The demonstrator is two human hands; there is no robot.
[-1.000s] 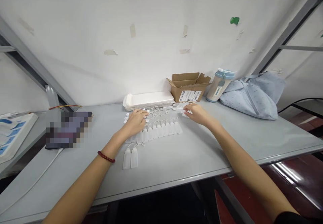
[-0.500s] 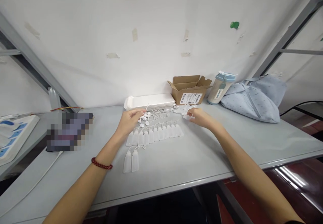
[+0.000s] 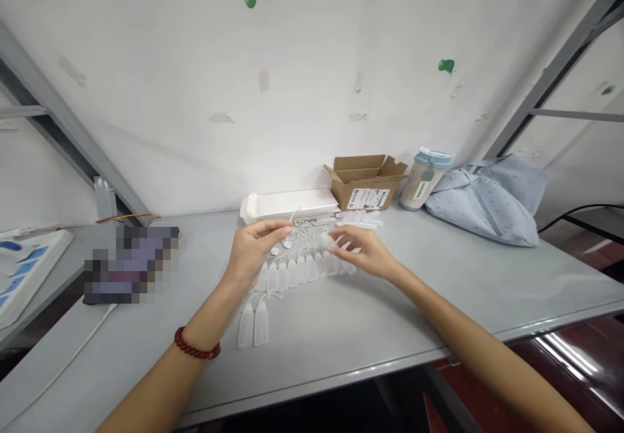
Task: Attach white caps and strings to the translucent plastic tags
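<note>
My left hand [image 3: 258,248] is raised over the table, thumb and fingertips pinched on a white cord [image 3: 296,213] whose end sticks up; whatever is at its lower end is hidden. To its right, the fingers of my right hand [image 3: 363,249] close on a small translucent plastic piece [image 3: 327,240]. Below both hands lies a row of flat translucent tags [image 3: 299,270] with white cords at their tops. Two more such tags [image 3: 254,324] lie nearer the front. Small white round caps [image 3: 281,248] and loose white cords [image 3: 307,228] lie behind the row.
Loose clear plastic pieces [image 3: 361,218] lie before an open cardboard box [image 3: 368,192]. White flat packs [image 3: 292,204] are stacked by the wall. A tumbler [image 3: 424,181] and blue cloth bag [image 3: 482,202] stand right. Left are a blurred-out device [image 3: 134,264], its cable [image 3: 73,358] and a power strip [image 3: 29,277].
My right hand has moved left from the pile of clear pieces, bringing one piece close to my left hand. My left hand has shifted slightly right with the cord.
</note>
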